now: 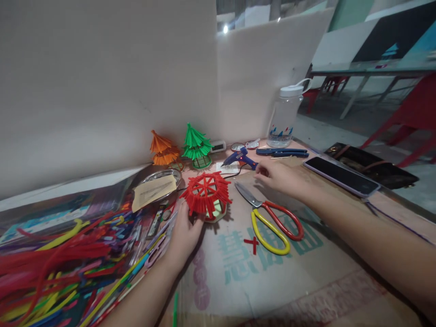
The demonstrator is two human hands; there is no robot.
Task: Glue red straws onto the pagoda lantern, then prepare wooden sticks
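Observation:
My left hand (187, 225) holds the near left edge of a small red pipe-cleaner pavilion model (206, 193). Its fringed roof has a spoked ring open at the top, and a pale base shows beneath. Beside the handle end of a blue glue gun (240, 156), my right hand (270, 175) hovers with loosely curled fingers and a gap by the thumb. Nothing shows in it, though whether it touches the handle is unclear. Scissors (265, 211) with one red and one yellow handle lie below that hand. A small red pipe-cleaner cross (252, 245) rests on the cardboard.
Orange (163, 152) and green (197, 147) roofed models stand at the back. A metal bowl (175, 175) with sandpaper-like sheet and many coloured pipe cleaners (44, 268) lie left. Rightward are a water bottle (284, 116), a dark-blue stapler-like tool (282, 152) and a phone (340, 175).

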